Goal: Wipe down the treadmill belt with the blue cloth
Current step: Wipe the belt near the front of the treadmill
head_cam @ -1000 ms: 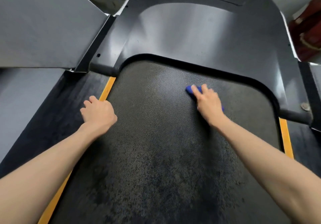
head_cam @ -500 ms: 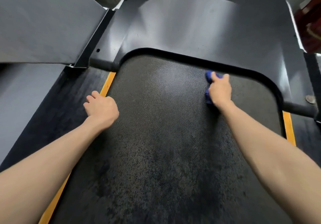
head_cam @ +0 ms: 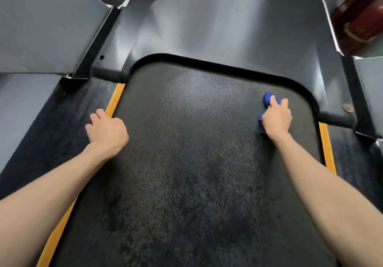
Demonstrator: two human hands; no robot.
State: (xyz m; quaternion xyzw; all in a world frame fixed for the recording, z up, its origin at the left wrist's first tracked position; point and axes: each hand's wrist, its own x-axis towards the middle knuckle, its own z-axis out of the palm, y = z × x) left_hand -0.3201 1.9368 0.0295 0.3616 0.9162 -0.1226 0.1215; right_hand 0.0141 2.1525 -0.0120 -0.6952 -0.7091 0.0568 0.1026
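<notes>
Head view showed the right hand (head_cam: 276,118) clenched over the blue cloth (head_cam: 268,98), pressing it onto the treadmill belt (head_cam: 186,142). Cloth's long axis ran fingertips-to-wrist beneath that hand. Left hand (head_cam: 106,132) rested empty, fingers loosely curled, at the belt's opposite edge.

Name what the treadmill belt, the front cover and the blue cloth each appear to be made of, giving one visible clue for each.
Treadmill belt: probably rubber or PVC, matte, with a fine dotted texture and dark blotches.
Front cover: likely moulded plastic, smooth and semi-gloss, since it shows soft light reflections.
Blue cloth: soft fabric, possibly microfibre; it bunches under the right hand. The weave is too small to tell.
</notes>
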